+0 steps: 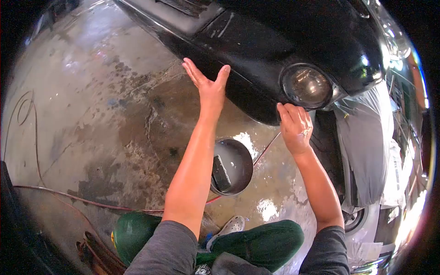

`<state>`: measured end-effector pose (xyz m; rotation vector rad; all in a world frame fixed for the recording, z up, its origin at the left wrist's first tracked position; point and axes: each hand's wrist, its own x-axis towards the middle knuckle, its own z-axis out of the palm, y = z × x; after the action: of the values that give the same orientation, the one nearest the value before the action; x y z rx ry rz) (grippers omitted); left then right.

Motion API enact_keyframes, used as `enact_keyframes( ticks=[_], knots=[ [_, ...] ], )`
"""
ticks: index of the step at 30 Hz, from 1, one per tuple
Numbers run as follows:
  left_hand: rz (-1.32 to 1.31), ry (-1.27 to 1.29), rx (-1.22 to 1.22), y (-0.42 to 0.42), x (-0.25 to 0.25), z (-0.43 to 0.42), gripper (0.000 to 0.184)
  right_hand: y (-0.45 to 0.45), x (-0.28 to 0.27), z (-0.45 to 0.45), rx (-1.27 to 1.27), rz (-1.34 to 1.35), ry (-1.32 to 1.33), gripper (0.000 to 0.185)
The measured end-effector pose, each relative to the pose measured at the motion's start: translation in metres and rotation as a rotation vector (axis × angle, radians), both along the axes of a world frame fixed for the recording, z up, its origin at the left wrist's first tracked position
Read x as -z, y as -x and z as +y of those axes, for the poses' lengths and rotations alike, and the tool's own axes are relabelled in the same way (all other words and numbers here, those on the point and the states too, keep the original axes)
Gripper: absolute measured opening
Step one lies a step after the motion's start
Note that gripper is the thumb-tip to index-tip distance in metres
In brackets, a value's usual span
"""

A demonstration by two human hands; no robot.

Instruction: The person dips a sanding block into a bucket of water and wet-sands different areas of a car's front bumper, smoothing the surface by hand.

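Note:
My left hand (210, 87) is spread against the lower edge of a black car bumper (252, 59), thumb and fingers apart, holding nothing. Below the round fog light (308, 86), my right hand (295, 126) has its fingers pressed together at the bumper's bottom edge. What lies under those fingertips, if anything, is hidden. Between my forearms a round bucket (249, 170) of greyish water stands on the floor, with a dark block (222, 173) inside it near the left wall.
A red hose (91, 201) crosses the wet concrete floor (105, 114) and passes behind the bucket. Grey plastic sheeting (364, 151) covers the car's side at the right, above a wheel (356, 221). My bent knees are at the bottom.

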<state>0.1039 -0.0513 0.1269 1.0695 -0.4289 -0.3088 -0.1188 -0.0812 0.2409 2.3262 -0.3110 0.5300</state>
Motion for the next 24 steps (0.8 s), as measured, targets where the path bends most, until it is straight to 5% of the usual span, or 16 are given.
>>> enact_keyframes(
  ticks=[2,8,15,24],
  knots=[
    [0.001,0.025,0.028,-0.001,0.001,0.005,0.119,-0.016,0.000,0.005,0.004,-0.011,-0.006,0.026],
    [0.289,0.302,0.176,-0.009,0.025,0.002,0.067,-0.135,0.014,0.011,-0.082,-0.018,-0.007,0.012],
    [0.444,0.641,0.229,-0.010,0.030,-0.005,0.057,-0.264,0.029,0.017,-0.055,-0.016,0.042,0.008],
    [0.449,0.251,0.142,-0.038,0.022,0.005,0.047,-0.085,0.043,0.023,0.129,0.105,-0.210,0.015]
  ],
)
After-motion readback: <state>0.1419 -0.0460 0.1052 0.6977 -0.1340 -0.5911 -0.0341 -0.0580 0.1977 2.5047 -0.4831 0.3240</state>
